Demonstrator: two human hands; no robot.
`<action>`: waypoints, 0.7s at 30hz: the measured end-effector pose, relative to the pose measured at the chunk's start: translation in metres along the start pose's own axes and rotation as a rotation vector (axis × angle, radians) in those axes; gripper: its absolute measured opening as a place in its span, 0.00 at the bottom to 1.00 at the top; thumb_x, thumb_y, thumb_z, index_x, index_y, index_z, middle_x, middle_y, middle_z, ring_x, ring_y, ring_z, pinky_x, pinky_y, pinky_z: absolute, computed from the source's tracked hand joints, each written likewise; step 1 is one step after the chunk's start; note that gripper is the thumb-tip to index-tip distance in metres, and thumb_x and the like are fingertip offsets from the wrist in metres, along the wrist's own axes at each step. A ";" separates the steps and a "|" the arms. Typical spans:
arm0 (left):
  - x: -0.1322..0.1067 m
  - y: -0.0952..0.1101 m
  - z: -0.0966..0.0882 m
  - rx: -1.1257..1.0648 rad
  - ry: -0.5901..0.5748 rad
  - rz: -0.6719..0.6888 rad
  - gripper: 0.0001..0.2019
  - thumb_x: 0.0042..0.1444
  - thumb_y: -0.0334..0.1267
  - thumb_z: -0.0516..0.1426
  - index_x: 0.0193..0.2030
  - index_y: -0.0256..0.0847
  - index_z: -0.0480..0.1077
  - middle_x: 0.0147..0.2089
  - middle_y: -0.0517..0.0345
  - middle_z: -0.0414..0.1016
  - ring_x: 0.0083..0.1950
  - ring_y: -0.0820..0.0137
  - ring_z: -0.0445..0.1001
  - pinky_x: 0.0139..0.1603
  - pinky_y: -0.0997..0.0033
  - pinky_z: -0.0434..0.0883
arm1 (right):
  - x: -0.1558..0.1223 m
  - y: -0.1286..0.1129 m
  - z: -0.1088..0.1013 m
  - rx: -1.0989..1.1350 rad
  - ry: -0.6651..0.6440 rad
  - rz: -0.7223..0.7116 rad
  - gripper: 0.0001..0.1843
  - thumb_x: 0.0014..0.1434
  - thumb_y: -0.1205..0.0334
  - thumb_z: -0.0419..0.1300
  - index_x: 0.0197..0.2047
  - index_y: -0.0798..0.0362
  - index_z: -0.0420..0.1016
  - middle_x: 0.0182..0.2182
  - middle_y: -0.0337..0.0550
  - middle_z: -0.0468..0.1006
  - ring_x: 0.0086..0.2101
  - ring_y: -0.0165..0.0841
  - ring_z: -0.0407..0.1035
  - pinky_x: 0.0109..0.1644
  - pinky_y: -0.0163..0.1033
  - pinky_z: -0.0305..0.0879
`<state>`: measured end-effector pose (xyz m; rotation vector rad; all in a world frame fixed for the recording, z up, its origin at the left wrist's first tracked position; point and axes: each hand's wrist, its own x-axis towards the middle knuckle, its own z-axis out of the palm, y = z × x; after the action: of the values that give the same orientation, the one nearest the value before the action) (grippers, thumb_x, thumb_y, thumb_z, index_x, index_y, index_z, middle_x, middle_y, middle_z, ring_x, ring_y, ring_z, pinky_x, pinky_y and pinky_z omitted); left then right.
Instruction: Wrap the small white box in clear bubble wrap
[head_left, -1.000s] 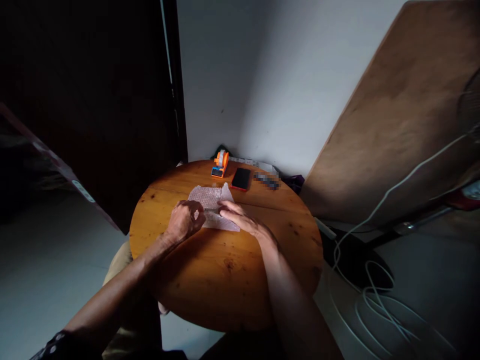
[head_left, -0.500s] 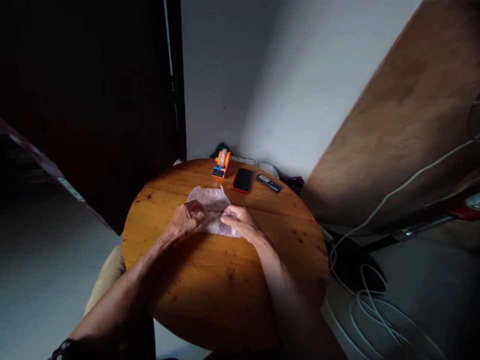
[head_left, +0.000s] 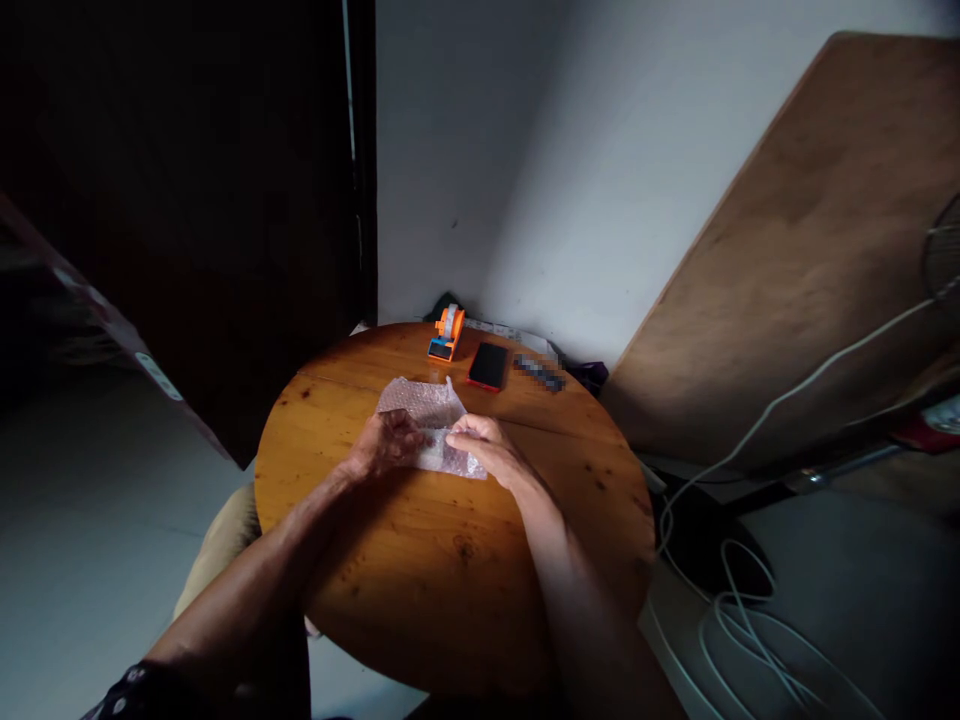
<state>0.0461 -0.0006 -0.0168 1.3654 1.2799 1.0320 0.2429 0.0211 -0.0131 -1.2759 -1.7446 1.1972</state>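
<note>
A sheet of bubble wrap lies on the round wooden table, its near part bunched up. My left hand curls over the sheet's near left edge with fingers closed on it. My right hand pinches the near right part of the same sheet, fingers bent. The two hands nearly touch at the middle. Whatever lies under the folded wrap is hidden.
At the table's far edge stand an orange tape dispenser, a dark phone with a red rim and a small dark device. A large wooden board leans on the wall at right. White cables lie on the floor.
My right hand went from lying flat on the wrap to pinching it. Both hands drew closer together and the near part of the sheet bunched up.
</note>
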 end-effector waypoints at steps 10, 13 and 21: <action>-0.003 -0.006 0.002 -0.027 -0.061 -0.006 0.12 0.45 0.45 0.61 0.25 0.41 0.63 0.24 0.58 0.72 0.21 0.76 0.59 0.22 0.74 0.55 | -0.001 -0.004 -0.002 -0.041 -0.012 0.046 0.07 0.45 0.59 0.61 0.24 0.53 0.69 0.18 0.31 0.64 0.21 0.26 0.56 0.26 0.33 0.49; -0.001 -0.008 0.002 -0.001 -0.056 -0.023 0.12 0.45 0.44 0.61 0.25 0.41 0.64 0.23 0.59 0.70 0.21 0.77 0.59 0.22 0.74 0.54 | 0.000 -0.002 -0.002 -0.068 -0.025 0.061 0.06 0.44 0.61 0.61 0.23 0.53 0.68 0.18 0.31 0.64 0.21 0.26 0.57 0.25 0.33 0.48; -0.001 -0.003 0.002 -0.125 -0.051 -0.045 0.16 0.40 0.42 0.64 0.34 0.38 0.66 0.27 0.61 0.73 0.24 0.75 0.67 0.24 0.76 0.60 | 0.007 0.012 0.002 -0.150 0.095 -0.030 0.05 0.48 0.63 0.60 0.25 0.51 0.66 0.17 0.30 0.64 0.20 0.27 0.58 0.26 0.33 0.51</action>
<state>0.0480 -0.0022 -0.0197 1.2551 1.1835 1.0231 0.2429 0.0285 -0.0257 -1.3657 -1.8042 0.9881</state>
